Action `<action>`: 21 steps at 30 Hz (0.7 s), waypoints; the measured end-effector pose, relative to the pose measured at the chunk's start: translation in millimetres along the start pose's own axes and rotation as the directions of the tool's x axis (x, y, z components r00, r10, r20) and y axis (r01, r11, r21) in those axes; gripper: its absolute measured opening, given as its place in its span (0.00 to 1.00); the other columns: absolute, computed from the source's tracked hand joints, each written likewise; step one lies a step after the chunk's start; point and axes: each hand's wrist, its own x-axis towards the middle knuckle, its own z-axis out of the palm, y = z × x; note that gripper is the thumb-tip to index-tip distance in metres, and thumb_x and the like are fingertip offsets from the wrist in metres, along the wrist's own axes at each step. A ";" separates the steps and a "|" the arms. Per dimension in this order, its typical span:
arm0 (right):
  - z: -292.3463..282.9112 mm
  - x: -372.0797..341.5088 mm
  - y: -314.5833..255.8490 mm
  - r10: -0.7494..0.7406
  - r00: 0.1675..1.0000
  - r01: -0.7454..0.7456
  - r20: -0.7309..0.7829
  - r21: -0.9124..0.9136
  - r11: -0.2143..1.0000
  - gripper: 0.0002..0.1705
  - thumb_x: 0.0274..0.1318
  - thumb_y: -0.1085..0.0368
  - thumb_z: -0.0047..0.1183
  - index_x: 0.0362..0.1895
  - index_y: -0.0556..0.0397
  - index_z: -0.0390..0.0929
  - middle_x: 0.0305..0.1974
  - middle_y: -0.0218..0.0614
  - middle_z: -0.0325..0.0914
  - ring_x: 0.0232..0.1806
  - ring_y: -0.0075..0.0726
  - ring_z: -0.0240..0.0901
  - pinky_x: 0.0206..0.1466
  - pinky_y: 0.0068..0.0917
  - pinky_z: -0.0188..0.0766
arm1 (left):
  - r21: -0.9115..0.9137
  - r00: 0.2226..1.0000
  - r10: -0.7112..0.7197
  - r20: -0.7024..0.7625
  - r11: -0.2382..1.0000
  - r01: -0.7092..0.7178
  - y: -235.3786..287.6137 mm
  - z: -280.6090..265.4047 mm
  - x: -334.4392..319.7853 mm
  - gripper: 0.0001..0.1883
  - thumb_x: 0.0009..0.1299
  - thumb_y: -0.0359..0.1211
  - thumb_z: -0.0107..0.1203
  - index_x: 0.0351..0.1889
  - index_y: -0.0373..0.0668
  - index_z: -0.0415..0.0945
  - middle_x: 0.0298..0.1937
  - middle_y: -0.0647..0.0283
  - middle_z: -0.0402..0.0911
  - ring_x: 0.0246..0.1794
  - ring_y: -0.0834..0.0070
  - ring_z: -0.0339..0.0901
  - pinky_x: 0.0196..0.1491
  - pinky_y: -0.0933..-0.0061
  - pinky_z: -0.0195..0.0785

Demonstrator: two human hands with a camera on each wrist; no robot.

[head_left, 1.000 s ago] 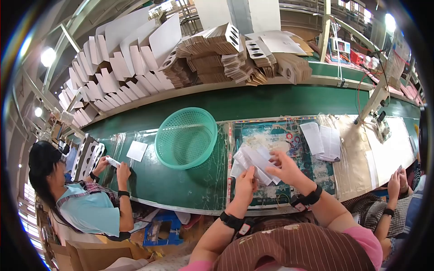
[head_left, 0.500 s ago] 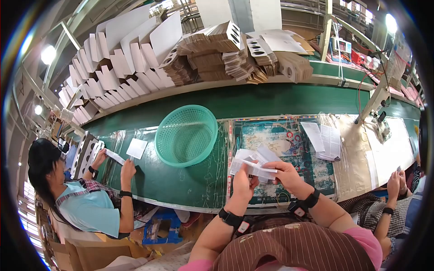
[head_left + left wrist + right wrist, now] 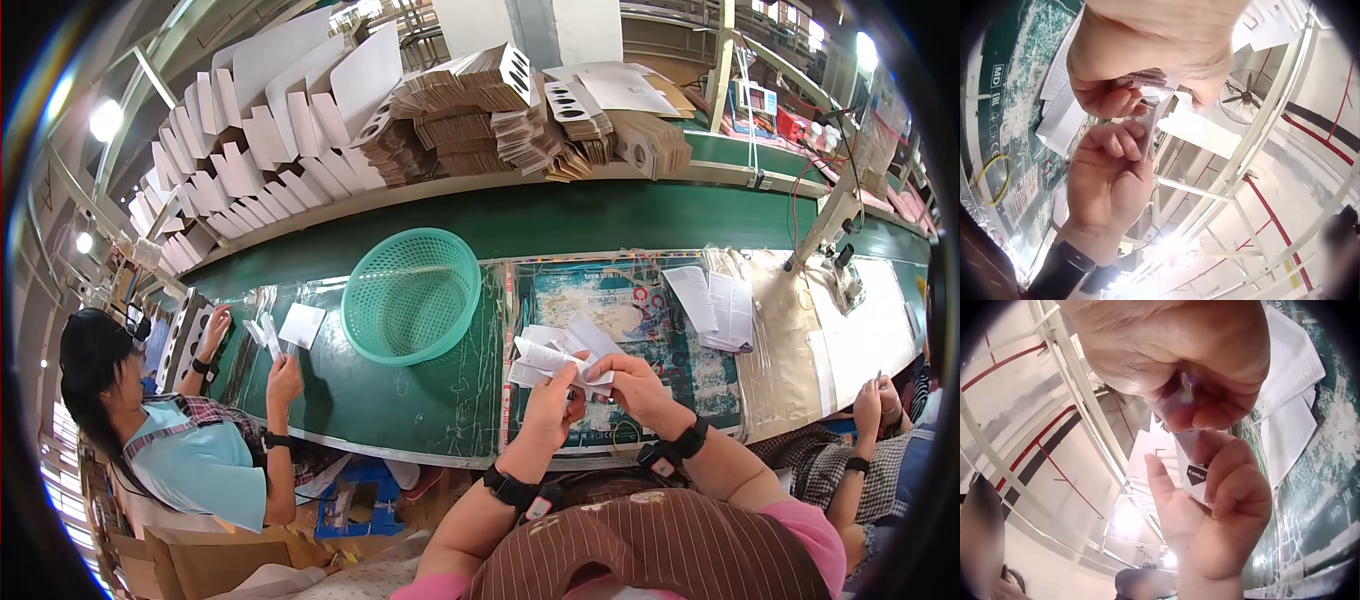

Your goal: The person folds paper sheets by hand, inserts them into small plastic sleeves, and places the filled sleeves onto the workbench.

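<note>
Both hands grip a folded printed leaflet (image 3: pixel 547 359) just above the work surface. My left hand (image 3: pixel 545 412) pinches its left part between thumb and fingers. At its right end, my right hand (image 3: pixel 643 392) pinches it with thumb and curled fingers, and the fingertips of the two hands are close together. A panel marked "Kanlux" (image 3: pixel 1196 475) shows beside the left hand's fingers in the right wrist view. Behind the hands, more printed sheets (image 3: pixel 594 338) lie loosely fanned on a worn green printed board (image 3: pixel 680 400). The fingers hide much of the held leaflet.
A green mesh basket (image 3: pixel 412 345) stands left of the board. More leaflets (image 3: pixel 731 312) lie to the right, near brown paper (image 3: pixel 780 350). Stacked cardboard inserts (image 3: pixel 460 130) line the back. One person (image 3: pixel 200 460) works at left, another (image 3: pixel 850 470) at right.
My right hand has come down from spread fingers over the sheets to pinch the leaflet. A narrow strip half a second ago, it now shows a wider panel, and my hands are nearer each other.
</note>
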 end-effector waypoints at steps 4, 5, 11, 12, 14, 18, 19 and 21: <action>2.0 -5.2 -7.7 -0.041 0.996 0.056 0.080 -0.200 0.978 0.12 0.51 0.75 0.42 0.38 0.59 0.77 0.35 0.32 0.75 0.35 0.21 0.69 0.39 0.18 0.66 | -0.122 0.999 0.005 0.050 0.992 0.001 -1.9 -7.3 2.3 0.20 0.68 0.36 0.40 0.56 0.40 0.67 0.25 0.69 0.68 0.16 0.83 0.58 0.18 0.81 0.50; 4.3 -8.3 -12.5 -0.035 0.995 0.055 0.091 -0.226 0.972 0.12 0.49 0.74 0.44 0.39 0.59 0.77 0.35 0.32 0.75 0.36 0.22 0.69 0.40 0.19 0.66 | -0.126 0.999 0.015 0.045 0.992 -0.009 -2.6 -7.8 2.8 0.20 0.67 0.36 0.39 0.56 0.39 0.67 0.25 0.69 0.69 0.16 0.83 0.58 0.18 0.81 0.51; 6.7 -10.1 -18.5 -0.040 0.998 0.059 0.046 -0.526 0.848 0.10 0.48 0.69 0.51 0.36 0.59 0.78 0.34 0.30 0.75 0.32 0.22 0.69 0.38 0.22 0.66 | -0.073 0.998 0.052 0.042 0.996 -0.049 -2.6 -3.8 1.9 0.20 0.67 0.36 0.40 0.55 0.38 0.67 0.25 0.69 0.69 0.15 0.84 0.58 0.18 0.81 0.51; 9.2 -11.4 -20.5 -0.045 0.998 0.064 0.049 -0.526 0.848 0.10 0.48 0.69 0.51 0.36 0.59 0.78 0.34 0.30 0.75 0.32 0.22 0.69 0.38 0.22 0.66 | -0.024 0.996 0.068 0.050 0.997 -0.067 -2.3 -2.3 1.2 0.20 0.68 0.36 0.41 0.55 0.38 0.67 0.25 0.70 0.69 0.15 0.84 0.57 0.18 0.81 0.50; 17.2 -18.4 -25.8 -0.215 0.966 0.249 0.142 -0.727 0.639 0.10 0.48 0.67 0.53 0.36 0.58 0.77 0.32 0.31 0.74 0.31 0.21 0.68 0.35 0.23 0.66 | 0.044 0.998 0.058 -0.013 0.997 -0.058 -1.2 0.1 0.8 0.18 0.70 0.37 0.44 0.53 0.38 0.69 0.25 0.70 0.70 0.15 0.85 0.57 0.18 0.82 0.50; 18.7 -17.5 -24.1 -0.292 0.956 0.216 -0.032 -0.596 0.774 0.08 0.52 0.65 0.53 0.32 0.58 0.76 0.28 0.34 0.74 0.31 0.22 0.70 0.33 0.23 0.66 | 0.120 0.991 0.132 0.015 0.984 -0.132 1.4 -0.7 0.0 0.16 0.70 0.38 0.47 0.50 0.38 0.72 0.25 0.71 0.70 0.16 0.85 0.58 0.18 0.82 0.50; 15.1 -15.4 -23.1 -0.290 0.956 0.214 -0.034 -0.595 0.774 0.08 0.52 0.65 0.53 0.32 0.58 0.76 0.28 0.34 0.74 0.31 0.22 0.70 0.33 0.23 0.66 | 0.132 0.989 0.138 0.046 0.981 -0.143 1.4 -0.6 -1.1 0.15 0.71 0.38 0.47 0.49 0.38 0.73 0.25 0.71 0.71 0.16 0.86 0.58 0.18 0.82 0.50; 5.6 -9.7 -20.8 -0.114 0.993 0.076 -0.004 -0.720 0.690 0.08 0.55 0.65 0.51 0.30 0.59 0.75 0.25 0.33 0.74 0.27 0.22 0.71 0.31 0.21 0.67 | 0.129 0.991 0.128 0.050 0.983 -0.134 -2.2 -1.0 -0.3 0.15 0.70 0.38 0.48 0.47 0.38 0.74 0.26 0.71 0.72 0.17 0.86 0.59 0.19 0.83 0.50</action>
